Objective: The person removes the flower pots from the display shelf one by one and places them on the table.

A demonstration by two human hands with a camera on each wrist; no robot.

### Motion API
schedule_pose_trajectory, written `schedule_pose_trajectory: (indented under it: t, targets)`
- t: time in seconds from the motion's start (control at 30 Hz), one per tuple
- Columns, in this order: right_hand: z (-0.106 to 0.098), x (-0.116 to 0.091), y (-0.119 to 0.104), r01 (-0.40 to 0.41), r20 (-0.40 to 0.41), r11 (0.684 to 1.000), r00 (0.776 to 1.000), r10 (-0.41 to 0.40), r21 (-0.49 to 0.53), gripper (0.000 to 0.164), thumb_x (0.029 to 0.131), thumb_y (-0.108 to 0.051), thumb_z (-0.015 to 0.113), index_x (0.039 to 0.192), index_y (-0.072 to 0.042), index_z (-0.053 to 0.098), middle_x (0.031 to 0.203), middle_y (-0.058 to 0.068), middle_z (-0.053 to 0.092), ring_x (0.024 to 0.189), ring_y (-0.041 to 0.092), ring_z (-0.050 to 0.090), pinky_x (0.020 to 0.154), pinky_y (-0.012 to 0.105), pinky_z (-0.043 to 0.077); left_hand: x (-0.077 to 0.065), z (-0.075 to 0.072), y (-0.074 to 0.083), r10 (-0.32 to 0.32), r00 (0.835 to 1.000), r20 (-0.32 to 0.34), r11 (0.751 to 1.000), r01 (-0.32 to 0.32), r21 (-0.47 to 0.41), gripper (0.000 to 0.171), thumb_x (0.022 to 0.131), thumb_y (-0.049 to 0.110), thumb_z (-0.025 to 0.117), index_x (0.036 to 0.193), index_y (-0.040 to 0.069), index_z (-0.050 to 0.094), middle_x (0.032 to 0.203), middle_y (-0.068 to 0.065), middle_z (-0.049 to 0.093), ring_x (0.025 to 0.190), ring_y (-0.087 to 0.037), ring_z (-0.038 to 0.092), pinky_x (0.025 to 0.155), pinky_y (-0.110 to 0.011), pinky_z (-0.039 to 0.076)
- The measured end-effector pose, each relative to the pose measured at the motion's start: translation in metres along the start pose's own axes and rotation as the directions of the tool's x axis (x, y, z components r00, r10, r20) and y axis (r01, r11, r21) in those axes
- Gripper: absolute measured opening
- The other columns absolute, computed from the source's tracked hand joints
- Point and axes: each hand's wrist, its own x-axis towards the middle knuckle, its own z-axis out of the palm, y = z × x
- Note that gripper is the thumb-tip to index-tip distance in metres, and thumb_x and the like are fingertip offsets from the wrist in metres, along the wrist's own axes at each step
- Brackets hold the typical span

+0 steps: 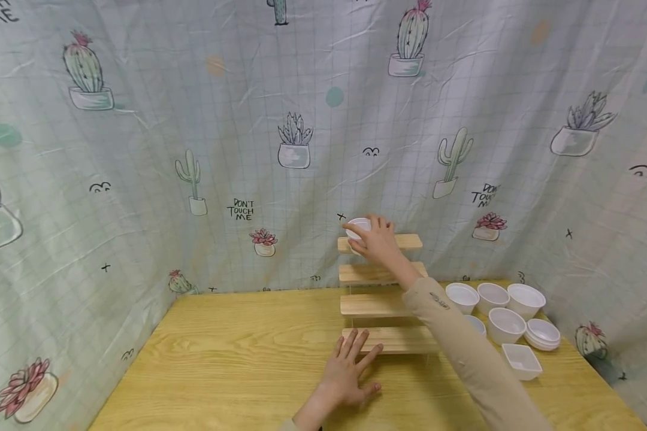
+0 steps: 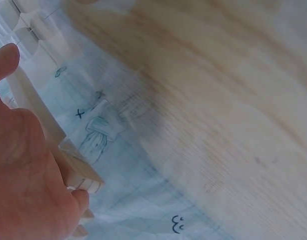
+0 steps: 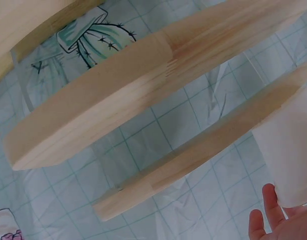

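A small white bowl [image 1: 360,226] is at the left end of the top board of a stepped wooden rack [image 1: 380,305]. My right hand [image 1: 377,240] grips this bowl by its side, fingers around the rim. In the right wrist view, the white bowl [image 3: 288,150] stands against a board, with fingertips [image 3: 271,205] on its wall. My left hand [image 1: 345,374] rests on the left end of the lowest board, its fingers spread. The left wrist view shows the left hand [image 2: 31,175] beside the end of a board [image 2: 76,170].
Several white bowls [image 1: 507,325] stand on the wooden table [image 1: 237,353] to the right of the rack, with a square white dish [image 1: 521,360] nearest me. A cactus-print curtain [image 1: 313,197] hangs behind the table and at both sides.
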Motion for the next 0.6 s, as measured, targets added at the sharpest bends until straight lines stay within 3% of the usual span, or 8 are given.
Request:
schedule_pose_trajectory:
  t: [0.27, 0.5, 0.6]
  targets:
    - [-0.005, -0.01, 0.0, 0.009, -0.022, 1.0, 1.0, -0.009, -0.018, 0.034, 0.09, -0.04, 0.046, 0.124, -0.035, 0.05, 0.128, 0.022, 0.042, 0.1, 0.039, 0.042, 0.07, 0.044, 0.031, 0.001, 0.0, 0.0, 0.005, 1.0, -0.004, 1.0, -0.005, 0.003, 0.067, 0.084, 0.064, 0.033, 0.142, 0.037, 0.011, 0.151, -0.003, 0.012, 0.139, -0.024, 0.013, 0.11, -0.041, 0.022]
    - [-0.008, -0.022, 0.003, 0.029, -0.074, 1.0, 0.997, -0.029, 0.006, 0.033, 0.088, -0.037, 0.051, 0.122, -0.033, 0.053, 0.125, 0.024, 0.045, 0.102, 0.04, 0.043, 0.076, 0.049, 0.033, 0.002, -0.001, -0.002, 0.0, 1.0, 0.005, 0.999, 0.0, -0.032, 0.068, 0.085, 0.063, 0.033, 0.142, 0.038, 0.007, 0.151, -0.002, 0.009, 0.14, -0.023, 0.01, 0.112, -0.04, 0.019]
    - [-0.009, -0.028, 0.005, 0.048, -0.096, 0.999, 0.994, -0.049, -0.008, 0.034, 0.087, -0.037, 0.053, 0.121, -0.034, 0.053, 0.123, 0.024, 0.047, 0.101, 0.04, 0.044, 0.078, 0.051, 0.034, 0.001, 0.004, -0.003, 0.008, 0.999, -0.033, 0.999, -0.009, -0.04, 0.068, 0.085, 0.065, 0.028, 0.142, 0.039, 0.001, 0.152, -0.002, 0.003, 0.14, -0.023, 0.004, 0.113, -0.04, 0.012]
